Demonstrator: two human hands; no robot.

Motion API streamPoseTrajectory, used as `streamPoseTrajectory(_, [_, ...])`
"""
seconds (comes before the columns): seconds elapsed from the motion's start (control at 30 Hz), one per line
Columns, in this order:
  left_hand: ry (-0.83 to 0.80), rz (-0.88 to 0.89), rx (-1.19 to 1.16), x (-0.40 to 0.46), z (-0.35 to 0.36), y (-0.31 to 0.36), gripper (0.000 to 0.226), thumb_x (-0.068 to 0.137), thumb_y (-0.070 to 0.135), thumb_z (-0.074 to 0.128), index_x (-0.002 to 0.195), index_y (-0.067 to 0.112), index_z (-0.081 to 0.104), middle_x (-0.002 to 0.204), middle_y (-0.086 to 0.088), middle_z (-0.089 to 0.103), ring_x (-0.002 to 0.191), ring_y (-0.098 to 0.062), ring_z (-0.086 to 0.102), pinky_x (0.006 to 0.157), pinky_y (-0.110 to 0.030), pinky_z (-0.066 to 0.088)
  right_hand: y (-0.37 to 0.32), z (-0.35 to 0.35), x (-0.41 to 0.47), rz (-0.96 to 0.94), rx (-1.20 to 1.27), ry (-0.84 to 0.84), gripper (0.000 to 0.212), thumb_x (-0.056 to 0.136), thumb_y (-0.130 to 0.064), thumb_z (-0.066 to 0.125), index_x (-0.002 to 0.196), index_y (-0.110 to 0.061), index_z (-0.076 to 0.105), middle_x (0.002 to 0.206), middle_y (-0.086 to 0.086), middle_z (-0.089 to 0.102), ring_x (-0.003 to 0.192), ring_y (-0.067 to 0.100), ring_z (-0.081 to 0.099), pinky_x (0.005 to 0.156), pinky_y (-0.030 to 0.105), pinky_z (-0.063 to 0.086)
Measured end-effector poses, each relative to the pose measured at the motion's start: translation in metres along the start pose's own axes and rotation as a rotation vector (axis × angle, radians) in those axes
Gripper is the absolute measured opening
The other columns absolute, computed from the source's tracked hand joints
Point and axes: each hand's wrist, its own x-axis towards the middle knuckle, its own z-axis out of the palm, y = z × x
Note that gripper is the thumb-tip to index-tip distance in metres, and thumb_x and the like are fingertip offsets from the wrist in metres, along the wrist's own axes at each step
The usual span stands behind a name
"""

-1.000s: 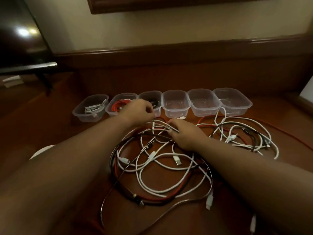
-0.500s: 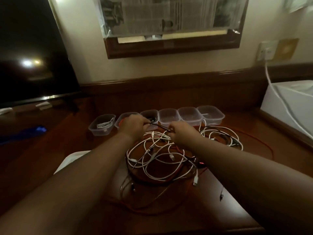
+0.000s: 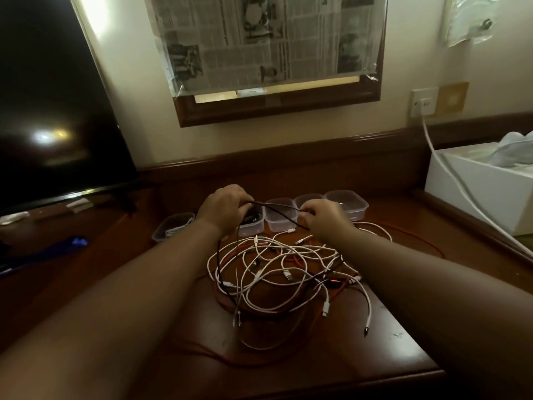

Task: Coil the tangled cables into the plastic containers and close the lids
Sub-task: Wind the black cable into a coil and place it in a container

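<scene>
A black cable [image 3: 281, 208] is stretching between the two hands just above the middle of the frame, in front of the row of plastic containers [image 3: 281, 219]. The left hand [image 3: 223, 207] is gripping one end of it with curled fingers, held over the container that has dark cable inside; the right hand [image 3: 326, 216] is pinching the other part, fingers bent, knuckles up. From the left hand the black cable is dropping down into the tangled cables [image 3: 284, 269], a heap of white, red and dark leads lying on the brown counter [image 3: 375, 350] in the centre of the frame, below the hands. Both forearms are reaching in from the lower corners and converging over the heap.

The containers are standing lidless along the far side of the counter; the leftmost one [image 3: 173, 229] is holding a white cable, and the left forearm and hand are hiding part of the row. A dark television screen [image 3: 49, 111] is filling the upper left. A newspaper-covered frame [image 3: 268, 44] is hanging on the wall at top centre. At the right edge a white box [image 3: 476, 186] is sitting, with a white cord [image 3: 450, 174] running across it from a wall socket [image 3: 424, 102].
</scene>
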Motion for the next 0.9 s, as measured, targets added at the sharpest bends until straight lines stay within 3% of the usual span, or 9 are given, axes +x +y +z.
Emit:
streamPoseTrajectory(0.07, [0.030, -0.021, -0.024, 0.001, 0.000, -0.005, 0.020, 0.097, 0.022, 0.059, 0.112, 0.015, 0.070, 0.110, -0.003, 0.063, 0.098, -0.019, 0.060, 0.081, -0.033, 0.050, 0.002, -0.004, 0.002, 0.020, 0.057, 0.028, 0.015, 0.099, -0.024, 0.055, 0.102, -0.018, 0.069, 0.085, -0.002, 0.064, 0.081, 0.019, 0.063, 0.070, 0.037, 0.056])
streamPoseTrajectory(0.13, [0.020, -0.074, -0.062, 0.000, 0.000, -0.009, 0.017, 0.097, 0.023, 0.057, 0.109, 0.019, 0.068, 0.106, -0.004, 0.066, 0.094, -0.018, 0.060, 0.077, -0.033, 0.050, 0.005, -0.007, 0.002, 0.033, 0.090, 0.055, 0.015, 0.100, -0.024, 0.055, 0.103, -0.018, 0.068, 0.086, -0.003, 0.061, 0.086, 0.019, 0.063, 0.077, 0.038, 0.055])
streamPoseTrajectory(0.3, [0.043, -0.203, -0.294, -0.004, -0.001, -0.004, 0.007, 0.098, 0.026, 0.058, 0.101, 0.027, 0.064, 0.096, 0.002, 0.066, 0.089, -0.013, 0.063, 0.067, -0.024, 0.047, 0.007, -0.013, 0.004, 0.054, 0.106, 0.083, 0.007, 0.100, -0.026, 0.054, 0.102, -0.024, 0.060, 0.091, -0.002, 0.062, 0.082, 0.018, 0.059, 0.064, 0.029, 0.048])
streamPoseTrajectory(0.4, [0.130, -0.268, -0.475, -0.001, -0.010, 0.012, 0.007, 0.097, 0.023, 0.061, 0.100, 0.021, 0.066, 0.094, 0.002, 0.064, 0.088, -0.011, 0.059, 0.067, -0.019, 0.044, 0.002, -0.011, 0.001, 0.034, -0.058, 0.022, 0.033, 0.096, -0.027, 0.059, 0.129, -0.022, 0.054, 0.117, 0.003, 0.057, 0.095, 0.019, 0.057, 0.075, 0.033, 0.051])
streamPoseTrajectory(0.5, [0.177, -0.351, -0.668, 0.006, -0.028, 0.032, 0.008, 0.095, 0.023, 0.063, 0.098, 0.018, 0.069, 0.090, 0.003, 0.065, 0.085, -0.008, 0.058, 0.066, -0.020, 0.043, -0.006, -0.008, -0.005, -0.057, 0.011, 0.036, 0.042, 0.094, -0.027, 0.063, 0.134, -0.022, 0.052, 0.126, 0.004, 0.053, 0.101, 0.016, 0.055, 0.080, 0.030, 0.051])
streamPoseTrajectory(0.67, [0.175, -0.563, -1.139, 0.021, -0.064, 0.055, 0.015, 0.100, 0.015, 0.049, 0.101, 0.017, 0.064, 0.062, 0.005, 0.044, 0.042, -0.005, 0.034, 0.037, -0.020, 0.027, -0.027, -0.007, -0.019, -0.146, 0.285, -0.073, 0.052, 0.090, -0.038, 0.068, 0.135, -0.022, 0.048, 0.129, 0.003, 0.052, 0.108, 0.011, 0.052, 0.074, 0.016, 0.044])
streamPoseTrajectory(0.77, [0.234, -0.645, -1.440, 0.028, -0.083, 0.067, 0.021, 0.100, 0.009, 0.040, 0.099, 0.015, 0.061, 0.061, 0.003, 0.041, 0.039, -0.005, 0.032, 0.036, -0.018, 0.024, -0.042, -0.003, -0.028, -0.112, 0.538, -0.275, 0.078, 0.085, -0.037, 0.074, 0.149, -0.025, 0.031, 0.143, 0.007, 0.041, 0.123, 0.020, 0.049, 0.080, 0.021, 0.050])
streamPoseTrajectory(0.83, [0.291, -0.656, -1.593, 0.030, -0.089, 0.076, 0.023, 0.099, 0.006, 0.038, 0.099, 0.013, 0.060, 0.060, 0.003, 0.041, 0.040, -0.005, 0.034, 0.037, -0.018, 0.027, -0.052, 0.002, -0.036, -0.089, 0.541, -0.366, 0.103, 0.080, -0.033, 0.079, 0.156, -0.031, 0.010, 0.153, 0.010, 0.032, 0.134, 0.027, 0.041, 0.084, 0.023, 0.047])
streamPoseTrajectory(0.9, [0.334, -0.663, -1.697, 0.030, -0.093, 0.087, 0.025, 0.098, 0.004, 0.036, 0.100, 0.013, 0.060, 0.060, 0.002, 0.042, 0.045, -0.006, 0.037, 0.041, -0.019, 0.031, -0.063, 0.011, -0.042, -0.067, 0.445, -0.348, 0.109, 0.078, -0.031, 0.081, 0.157, -0.030, 0.006, 0.148, 0.012, 0.039, 0.133, 0.028, 0.044, 0.086, 0.027, 0.047])
